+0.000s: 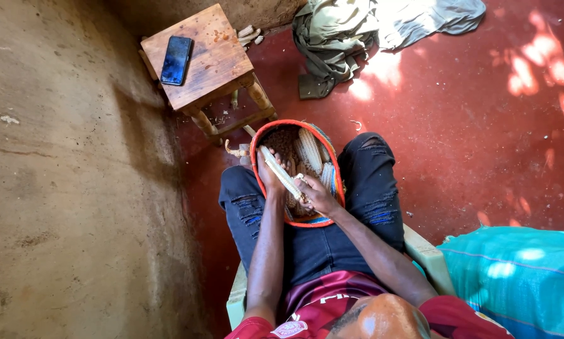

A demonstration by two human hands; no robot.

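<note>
at nine o'clock of the view stands a bare mud wall, filling the whole left side. at eleven o'clock, against it, is a wooden stool with a dark phone lying flat on its top, and a few stripped cobs lie on the floor behind the stool. near the middle, a round basket with an orange rim rests on the lap between the knees, in torn dark jeans; maize ears and loose kernels lie inside it. the left hand is closed round a pale cob held slanting over the basket, its tip pointing to about ten o'clock. just to the right, the right hand is curled against the lower end of the same cob, thumb pressed on it, so both hands grip the one cob, which hangs above the basket's left half. at one o'clock a heap of grey-green cloth lies on the red floor, which is dappled with sunlight. at four o'clock a teal sack sits beside the pale seat the person sits on.
</note>
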